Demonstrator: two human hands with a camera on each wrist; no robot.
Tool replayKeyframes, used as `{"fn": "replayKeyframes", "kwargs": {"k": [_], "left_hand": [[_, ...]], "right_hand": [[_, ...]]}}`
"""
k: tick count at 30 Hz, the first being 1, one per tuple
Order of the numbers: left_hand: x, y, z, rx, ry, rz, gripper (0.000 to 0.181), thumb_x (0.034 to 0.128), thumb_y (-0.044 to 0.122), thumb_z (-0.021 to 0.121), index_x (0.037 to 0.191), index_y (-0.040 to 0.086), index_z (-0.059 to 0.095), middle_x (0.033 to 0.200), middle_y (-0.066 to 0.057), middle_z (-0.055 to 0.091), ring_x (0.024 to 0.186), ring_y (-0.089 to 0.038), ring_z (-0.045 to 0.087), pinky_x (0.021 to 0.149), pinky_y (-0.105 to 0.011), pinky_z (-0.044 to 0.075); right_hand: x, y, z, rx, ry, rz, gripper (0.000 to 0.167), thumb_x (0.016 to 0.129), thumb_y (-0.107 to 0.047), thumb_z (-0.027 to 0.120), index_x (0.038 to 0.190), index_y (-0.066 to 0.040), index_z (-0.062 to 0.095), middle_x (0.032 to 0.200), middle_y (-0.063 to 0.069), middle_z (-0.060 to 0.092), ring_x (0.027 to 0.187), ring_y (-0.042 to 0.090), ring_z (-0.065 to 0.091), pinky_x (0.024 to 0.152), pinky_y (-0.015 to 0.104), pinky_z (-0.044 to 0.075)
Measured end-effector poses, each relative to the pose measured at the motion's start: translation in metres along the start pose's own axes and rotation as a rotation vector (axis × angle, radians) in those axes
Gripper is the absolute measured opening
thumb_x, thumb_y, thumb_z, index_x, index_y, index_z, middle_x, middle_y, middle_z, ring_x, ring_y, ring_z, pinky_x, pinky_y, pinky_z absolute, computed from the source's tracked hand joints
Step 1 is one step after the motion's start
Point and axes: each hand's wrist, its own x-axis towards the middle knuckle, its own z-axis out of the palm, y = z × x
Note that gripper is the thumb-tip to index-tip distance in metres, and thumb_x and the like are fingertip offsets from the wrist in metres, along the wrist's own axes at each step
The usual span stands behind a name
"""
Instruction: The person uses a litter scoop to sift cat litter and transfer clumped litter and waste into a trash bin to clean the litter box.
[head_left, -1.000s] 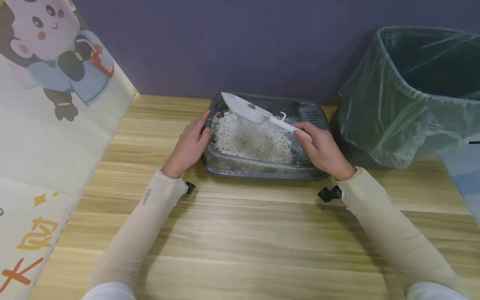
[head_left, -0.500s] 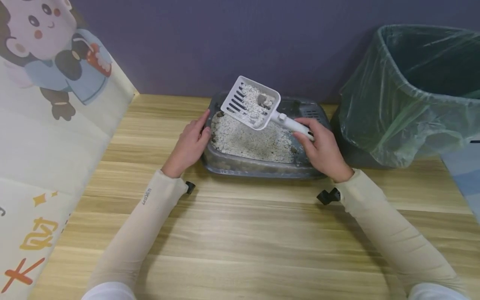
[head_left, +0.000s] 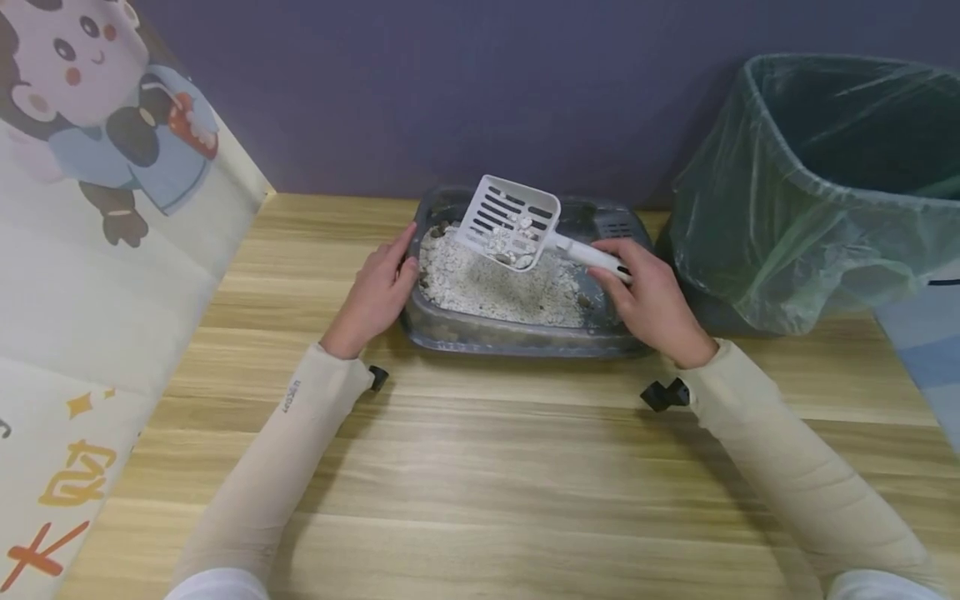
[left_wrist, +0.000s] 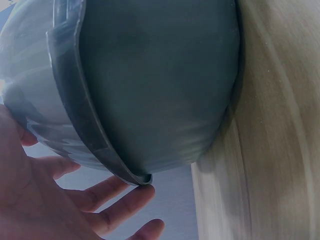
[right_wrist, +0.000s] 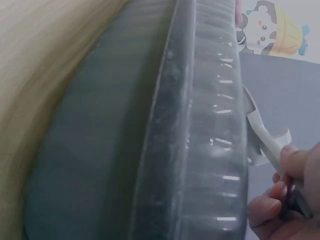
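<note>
A white slotted litter scoop point(head_left: 517, 217) with pale litter and clumps along its lower side is held above the grey litter box point(head_left: 517, 340). My right hand point(head_left: 651, 296) grips its handle, also seen in the right wrist view, where the hand point(right_wrist: 287, 192) wraps round the handle beyond the box wall. The box contains white litter point(head_left: 495, 287) with darker lumps at its edges. At the left end of the box, my left hand point(head_left: 375, 287) rests against the rim. Spread, mostly straight fingers touch the box edge in the left wrist view.
A dark bin lined with a green translucent bag point(head_left: 780, 242) stands right of the box. Behind is a purple-grey wall point(head_left: 450, 92), and a printed cartoon panel point(head_left: 90, 317) borders the left. The wooden tabletop point(head_left: 510, 467) extends toward me.
The scoop has turned from edge-on to showing its slotted face, then come down slightly. Much loose litter has left it, baring more slots. My left hand has stayed at the box rim.
</note>
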Motion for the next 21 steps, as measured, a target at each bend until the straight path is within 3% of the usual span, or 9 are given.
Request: {"fn": "replayKeyframes", "kwargs": {"k": [9,14,21], "left_hand": [[0.001,-0.006,0.001,-0.004,0.006,-0.01,0.055,0.1006,0.034,0.032,0.152,0.015,0.022,0.133,-0.024,0.045,0.117,-0.037,0.043,0.096,-0.052,0.034],[0.001,-0.007,0.001,-0.004,0.004,-0.019,0.055,0.1006,0.035,0.033,0.152,0.017,0.022,0.136,-0.023,0.043,0.12,-0.037,0.041,0.098,-0.053,0.033],[0.002,-0.012,0.001,-0.009,0.002,-0.025,0.055,0.1008,0.035,0.032,0.152,0.018,0.022,0.138,-0.022,0.042,0.121,-0.037,0.04,0.098,-0.053,0.031]], "right_hand": [[0.003,-0.014,-0.018,-0.034,0.059,-0.014,0.036,0.094,-0.018,0.059,0.128,-0.006,0.054,0.083,0.005,0.055,0.056,0.016,0.039,0.053,0.031,0.032],[0.008,-0.026,-0.035,-0.071,0.082,-0.039,0.036,0.094,-0.017,0.059,0.128,-0.004,0.054,0.079,0.006,0.051,0.055,0.016,0.036,0.053,0.029,0.029],[0.017,-0.043,-0.065,-0.152,0.134,-0.033,0.036,0.095,-0.019,0.058,0.127,-0.003,0.056,0.084,0.009,0.057,0.059,0.016,0.039,0.056,0.029,0.028]]}}
